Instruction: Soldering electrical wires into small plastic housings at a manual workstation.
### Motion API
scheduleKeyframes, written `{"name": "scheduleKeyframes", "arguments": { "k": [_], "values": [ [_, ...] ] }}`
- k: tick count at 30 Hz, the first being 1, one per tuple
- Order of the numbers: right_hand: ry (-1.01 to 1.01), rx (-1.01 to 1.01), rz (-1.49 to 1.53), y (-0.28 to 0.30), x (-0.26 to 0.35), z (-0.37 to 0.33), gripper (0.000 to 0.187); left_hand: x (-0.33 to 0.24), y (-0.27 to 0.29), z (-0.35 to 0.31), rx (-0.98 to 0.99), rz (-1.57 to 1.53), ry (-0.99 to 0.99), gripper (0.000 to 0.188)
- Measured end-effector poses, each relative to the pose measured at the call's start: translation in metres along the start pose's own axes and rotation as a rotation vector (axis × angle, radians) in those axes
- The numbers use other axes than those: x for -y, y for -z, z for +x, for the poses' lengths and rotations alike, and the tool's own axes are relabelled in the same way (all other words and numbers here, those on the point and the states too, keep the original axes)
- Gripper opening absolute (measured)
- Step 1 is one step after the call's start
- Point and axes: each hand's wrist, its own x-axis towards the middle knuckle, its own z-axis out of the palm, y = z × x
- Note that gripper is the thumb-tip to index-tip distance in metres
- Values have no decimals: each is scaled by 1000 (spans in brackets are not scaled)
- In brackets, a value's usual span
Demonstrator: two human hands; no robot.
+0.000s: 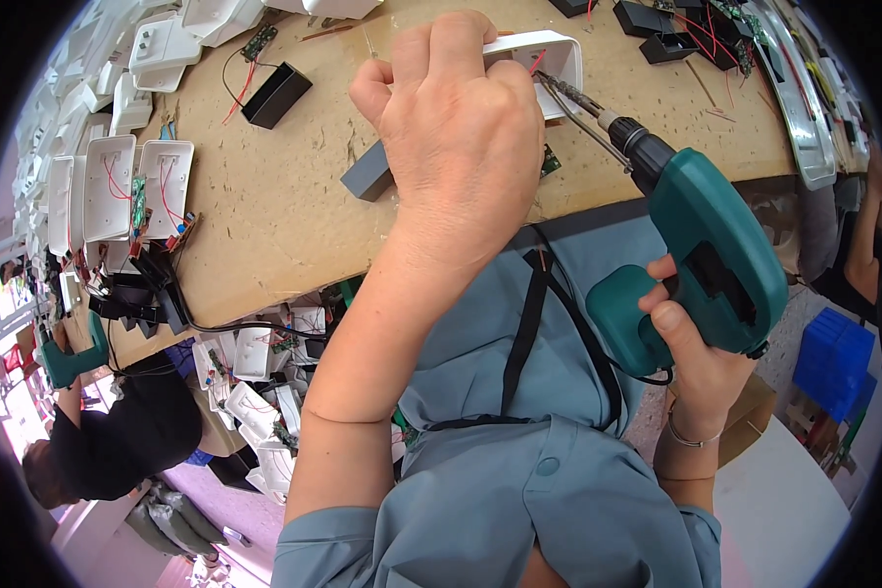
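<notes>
Gripping green pistol-shaped soldering tool [708, 220] in right hand [701, 358], white red-wired plastic casing [562, 57] in left hand [461, 132]

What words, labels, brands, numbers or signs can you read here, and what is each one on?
None: I can't make out any text in this view.
Green gun-shaped tool: no readable lettering on the side that shows.
White casing at the tool's tip: none readable on the part that shows.
Green circuit board at left: too small to tell whether it's marked.
Blue crate at right: too blurred to tell.
</notes>
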Motion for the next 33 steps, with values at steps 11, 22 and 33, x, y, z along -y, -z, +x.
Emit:
{"name": "scheduleKeyframes", "arguments": {
  "k": [11, 22, 33],
  "values": [
    [3, -22, 84, 2, 0, 0, 47, 1, -1, 1, -12, 8, -14, 6],
    [25, 22, -31, 4, -5, 2, 54, -25, 25, 32, 402, 130, 176, 6],
    [1, -26, 40, 8, 3, -4, 53, -11, 13, 17, 60, 36, 7, 6]
  ]
}}
